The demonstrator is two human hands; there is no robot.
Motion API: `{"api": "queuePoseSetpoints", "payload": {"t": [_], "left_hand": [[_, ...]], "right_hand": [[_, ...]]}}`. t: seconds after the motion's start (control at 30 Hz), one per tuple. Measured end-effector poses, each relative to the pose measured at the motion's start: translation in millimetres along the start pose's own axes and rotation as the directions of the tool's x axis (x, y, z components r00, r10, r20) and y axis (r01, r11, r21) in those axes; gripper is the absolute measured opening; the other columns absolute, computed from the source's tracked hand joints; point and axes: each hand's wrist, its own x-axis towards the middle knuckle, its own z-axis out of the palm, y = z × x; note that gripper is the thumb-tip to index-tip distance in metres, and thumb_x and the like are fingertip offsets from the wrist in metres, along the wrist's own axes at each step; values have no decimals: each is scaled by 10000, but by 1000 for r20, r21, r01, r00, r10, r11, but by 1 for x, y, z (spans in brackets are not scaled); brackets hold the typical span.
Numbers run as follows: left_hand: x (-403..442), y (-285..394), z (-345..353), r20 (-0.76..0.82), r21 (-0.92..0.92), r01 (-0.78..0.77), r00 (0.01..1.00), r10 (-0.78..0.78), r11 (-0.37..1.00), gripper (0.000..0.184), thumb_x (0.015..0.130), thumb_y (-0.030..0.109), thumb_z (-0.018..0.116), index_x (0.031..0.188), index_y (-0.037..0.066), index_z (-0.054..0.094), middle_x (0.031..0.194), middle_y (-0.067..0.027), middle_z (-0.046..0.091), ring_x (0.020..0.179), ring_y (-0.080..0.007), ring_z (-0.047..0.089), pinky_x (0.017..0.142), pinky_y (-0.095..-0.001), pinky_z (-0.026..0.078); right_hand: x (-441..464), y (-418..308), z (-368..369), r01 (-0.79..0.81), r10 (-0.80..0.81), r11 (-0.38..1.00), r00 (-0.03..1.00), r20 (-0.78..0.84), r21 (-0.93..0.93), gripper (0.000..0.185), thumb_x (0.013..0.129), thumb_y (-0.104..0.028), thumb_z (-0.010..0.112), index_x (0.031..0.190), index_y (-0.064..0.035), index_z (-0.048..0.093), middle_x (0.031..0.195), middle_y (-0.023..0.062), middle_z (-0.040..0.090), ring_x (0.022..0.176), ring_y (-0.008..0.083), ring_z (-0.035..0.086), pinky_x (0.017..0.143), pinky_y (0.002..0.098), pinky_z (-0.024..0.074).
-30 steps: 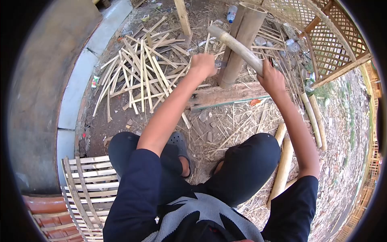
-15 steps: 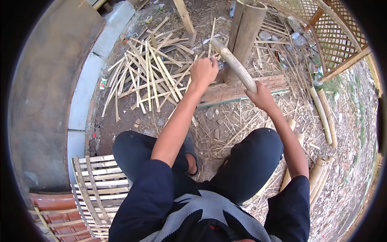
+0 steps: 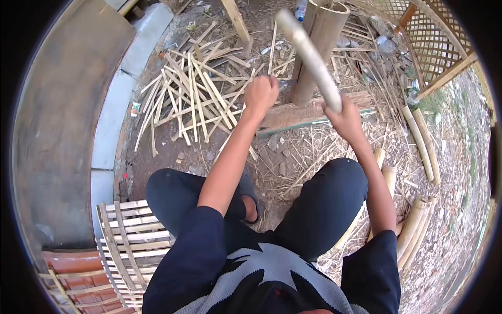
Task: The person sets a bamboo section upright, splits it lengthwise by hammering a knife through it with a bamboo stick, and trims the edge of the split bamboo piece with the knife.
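Note:
My left hand (image 3: 261, 96) is closed in a fist around the handle of a knife. Only a short stretch of the grey knife blade (image 3: 289, 82) shows, running from the fist to the bamboo; the handle is hidden. A thick bamboo section (image 3: 320, 49) stands upright, its hollow top visible and a dark split down its side. With my right hand (image 3: 345, 119) I grip the lower end of a round wooden stick (image 3: 312, 57), raised and tilted in front of the bamboo, its upper end blurred. A wooden plank (image 3: 282, 119) lies at the bamboo's foot.
Split bamboo strips (image 3: 193, 94) lie heaped to the left. At right are bamboo poles (image 3: 418, 144) and shorter bamboo pieces (image 3: 413, 230). A slatted bamboo panel (image 3: 130, 240) sits lower left, near a pale block kerb (image 3: 112, 118). A lattice panel (image 3: 439, 44) stands upper right.
The stick in my right hand has swung upward, its far end now higher and away from the blade. The left fist has shifted very little, and more of the blade shows.

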Motion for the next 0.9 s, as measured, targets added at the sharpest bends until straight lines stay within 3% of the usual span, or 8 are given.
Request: {"api": "queuePoseSetpoints", "payload": {"t": [0.13,0.27,0.5,0.53,0.6,0.7,0.73,0.9], "left_hand": [[8,10,-7,4,-31,-12,1000,12,999,518,998,353,433,794,-32,713,811,-271,687,780,-464,670,763,-542,525],[16,-5,7,-48,-24,19,999,-20,1000,537,1005,374,419,803,-32,707,811,-281,680,800,-473,662,763,-553,515],[-10,9,-2,56,14,33,998,-34,999,554,1007,396,412,799,-18,717,822,-286,686,801,-467,673,742,-543,531],[-8,5,3,84,41,41,995,-45,998,558,1006,404,412,801,-15,718,823,-283,687,805,-468,673,749,-545,529],[-9,-11,14,75,42,76,994,-79,996,568,1002,424,413,805,-11,721,822,-279,688,815,-468,672,764,-550,524],[-12,-28,20,28,-3,136,990,-136,991,594,991,477,422,821,-7,722,833,-278,688,842,-468,669,799,-559,508],[-21,-30,21,51,-8,141,989,-140,990,597,990,480,423,825,-10,721,838,-280,688,842,-471,667,796,-558,507],[-10,-16,10,92,-17,154,984,-152,988,620,994,497,411,842,-19,719,863,-282,688,854,-472,665,798,-548,504]], "right_hand": [[-7,45,42,81,-71,993,990,-121,81,460,786,-279,701,1060,78,610,836,264,690,823,422,689,765,457,545],[-2,82,28,77,-22,931,988,155,-356,546,754,-314,700,1147,54,610,891,280,694,904,456,678,863,502,526],[-12,17,29,-1,19,958,998,-60,287,482,776,-208,689,1129,101,581,830,299,674,762,401,696,710,456,546],[-7,92,65,195,-196,953,980,18,-233,469,777,-191,668,1154,71,568,805,213,675,714,293,696,617,390,544],[-11,102,68,-76,109,987,964,242,-140,524,751,-215,701,1181,62,586,843,256,693,763,353,710,687,419,566],[4,67,24,141,-124,963,989,84,-230,511,718,-206,728,1136,70,627,834,228,704,709,322,704,668,409,563],[2,25,2,-6,21,994,991,130,-112,453,746,-220,711,1086,63,612,873,284,681,804,377,702,723,466,553],[-9,26,36,43,-31,988,996,-81,148,467,736,-238,719,1077,62,610,870,292,677,809,397,701,740,464,553]]}}
